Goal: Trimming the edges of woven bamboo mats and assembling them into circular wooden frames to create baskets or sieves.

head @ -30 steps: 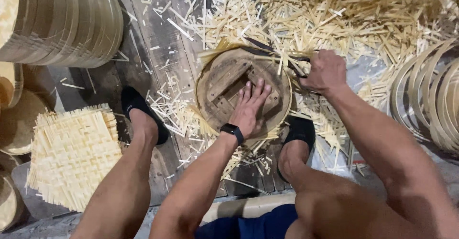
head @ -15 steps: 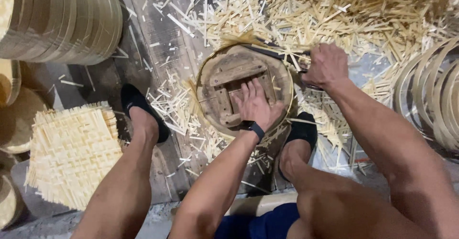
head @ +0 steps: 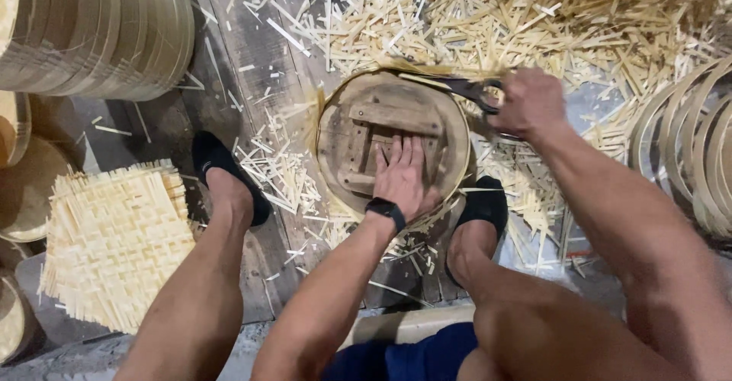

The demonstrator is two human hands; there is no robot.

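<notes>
Scissors (head: 465, 89) further left along rim

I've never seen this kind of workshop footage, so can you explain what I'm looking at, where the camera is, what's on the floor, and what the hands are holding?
There is no machine here: the camera sits on a person's head and looks down at their own bare arms, knees and dark slip-on shoes. The left hand, with a black wristband, presses flat on a round wooden form ringed by a thin bamboo hoop. The right hand has its grip shut on dark metal scissors at the hoop's far edge. Pale bamboo strip offcuts litter the plank floor. A square woven bamboo mat lies at the left, a stack of round bamboo rims stands beyond it, and loose hoops lean at the right.
</notes>
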